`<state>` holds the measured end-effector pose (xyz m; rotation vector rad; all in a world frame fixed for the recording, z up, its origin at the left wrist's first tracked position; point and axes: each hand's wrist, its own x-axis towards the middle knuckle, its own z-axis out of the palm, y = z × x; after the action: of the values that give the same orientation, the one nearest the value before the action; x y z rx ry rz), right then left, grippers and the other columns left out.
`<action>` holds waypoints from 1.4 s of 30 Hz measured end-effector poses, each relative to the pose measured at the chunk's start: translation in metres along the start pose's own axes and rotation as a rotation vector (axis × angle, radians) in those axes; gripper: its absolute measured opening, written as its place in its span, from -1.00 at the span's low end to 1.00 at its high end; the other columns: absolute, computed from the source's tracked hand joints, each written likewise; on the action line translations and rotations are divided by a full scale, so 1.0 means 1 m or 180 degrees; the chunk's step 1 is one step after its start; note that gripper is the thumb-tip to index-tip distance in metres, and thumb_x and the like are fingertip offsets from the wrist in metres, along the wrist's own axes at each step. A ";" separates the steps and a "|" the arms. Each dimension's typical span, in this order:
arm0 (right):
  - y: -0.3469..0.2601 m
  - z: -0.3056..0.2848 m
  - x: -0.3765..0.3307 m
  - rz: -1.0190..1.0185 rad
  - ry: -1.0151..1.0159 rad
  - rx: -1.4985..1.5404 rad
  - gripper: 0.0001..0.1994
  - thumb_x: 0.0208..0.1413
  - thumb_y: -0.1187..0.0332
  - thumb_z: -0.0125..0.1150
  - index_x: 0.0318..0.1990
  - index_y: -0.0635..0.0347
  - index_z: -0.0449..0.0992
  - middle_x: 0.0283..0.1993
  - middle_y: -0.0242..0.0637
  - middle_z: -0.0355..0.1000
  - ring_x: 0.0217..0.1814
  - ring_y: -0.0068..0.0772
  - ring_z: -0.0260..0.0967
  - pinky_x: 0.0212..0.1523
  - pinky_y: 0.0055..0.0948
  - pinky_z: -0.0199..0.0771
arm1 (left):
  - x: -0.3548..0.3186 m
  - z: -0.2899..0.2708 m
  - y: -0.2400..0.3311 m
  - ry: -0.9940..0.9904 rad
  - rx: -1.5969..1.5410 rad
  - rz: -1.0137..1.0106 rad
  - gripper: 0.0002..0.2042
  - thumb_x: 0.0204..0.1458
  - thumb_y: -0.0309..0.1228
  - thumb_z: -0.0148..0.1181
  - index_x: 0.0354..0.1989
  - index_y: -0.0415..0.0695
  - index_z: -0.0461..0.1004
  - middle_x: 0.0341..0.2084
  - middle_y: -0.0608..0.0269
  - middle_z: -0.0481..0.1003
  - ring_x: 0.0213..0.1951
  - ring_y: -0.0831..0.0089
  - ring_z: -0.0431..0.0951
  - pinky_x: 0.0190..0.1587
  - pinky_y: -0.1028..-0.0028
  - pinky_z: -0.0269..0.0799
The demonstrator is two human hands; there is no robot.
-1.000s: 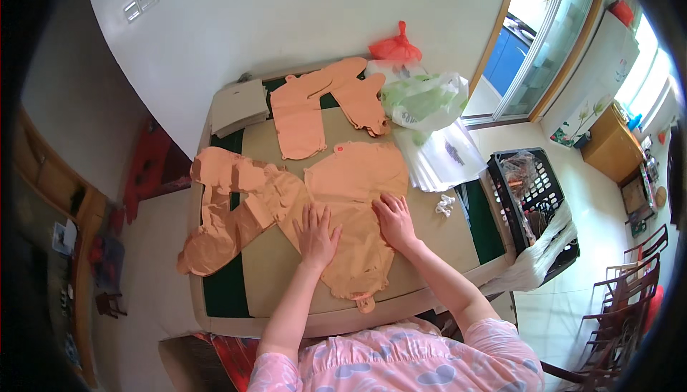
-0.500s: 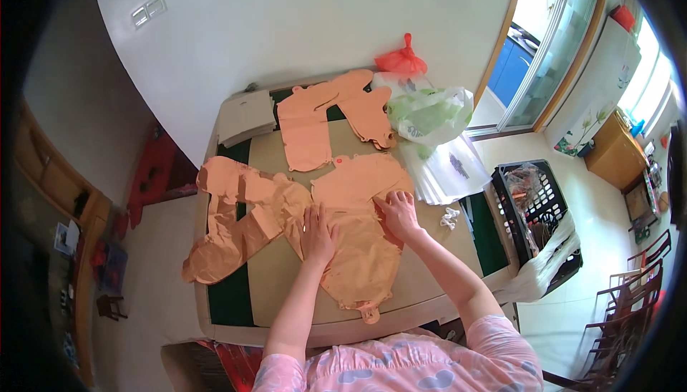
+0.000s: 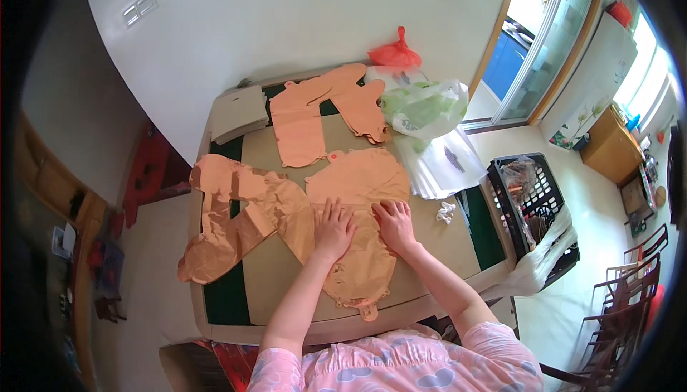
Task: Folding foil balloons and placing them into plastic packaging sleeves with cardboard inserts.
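A plain white wall (image 3: 300, 12) rises at twelve o'clock, a pair of switches (image 3: 139, 8) on it at ten. At two, a sliding glass door (image 3: 551, 48) stands beside an opening onto a blue cabinet (image 3: 504, 63), and a bright window (image 3: 646, 55) lights that side. A wooden cabinet (image 3: 607, 140) sits at three, dark chairs (image 3: 633, 299) at four, on a pale floor (image 3: 590, 227). Toward eight, dimmer, is what looks like a stool (image 3: 109, 309).

It's a home w/ flowered fridge (image 3: 594, 84), blue kitch. cabs (image 3: 504, 66).
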<state>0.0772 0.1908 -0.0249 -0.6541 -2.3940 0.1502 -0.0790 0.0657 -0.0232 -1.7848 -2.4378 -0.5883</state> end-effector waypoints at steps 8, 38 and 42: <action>-0.003 -0.001 0.001 -0.0055 0.0165 -0.0044 -0.78 0.06 0.35 0.24 -0.10 0.03 0.53 -0.11 -0.30 0.41 0.01 -0.18 0.32 0.13 -0.12 0.22 | -0.009 0.007 0.009 0.0104 -0.0079 0.0028 -0.51 0.13 -0.13 0.09 0.25 0.06 0.30 0.28 0.01 0.21 0.35 0.04 0.11 0.31 -0.19 -0.09; -0.007 -0.039 -0.037 0.0065 -0.0778 -0.0052 -0.64 0.19 0.30 0.12 0.15 -0.01 0.42 0.25 -0.25 0.31 0.36 -0.17 0.16 0.33 0.27 -0.05 | -0.091 -0.022 -0.027 0.0371 0.0104 -0.0693 -0.54 0.16 -0.22 0.07 0.21 -0.08 0.32 0.28 -0.04 0.20 0.37 0.03 0.07 0.33 -0.14 -0.09; -0.006 -0.037 -0.039 0.0046 -0.0739 -0.0019 -0.64 0.19 0.29 0.12 0.15 -0.01 0.43 0.25 -0.24 0.31 0.35 -0.16 0.17 0.32 0.27 -0.03 | -0.089 -0.024 -0.025 0.0344 0.0093 -0.0788 -0.55 0.15 -0.21 0.08 0.20 -0.07 0.33 0.29 -0.01 0.20 0.36 0.03 0.09 0.32 -0.14 -0.07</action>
<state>0.1232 0.1644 -0.0160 -0.6896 -2.6128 0.2368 -0.0772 -0.0295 -0.0323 -1.4109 -2.5953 -0.6445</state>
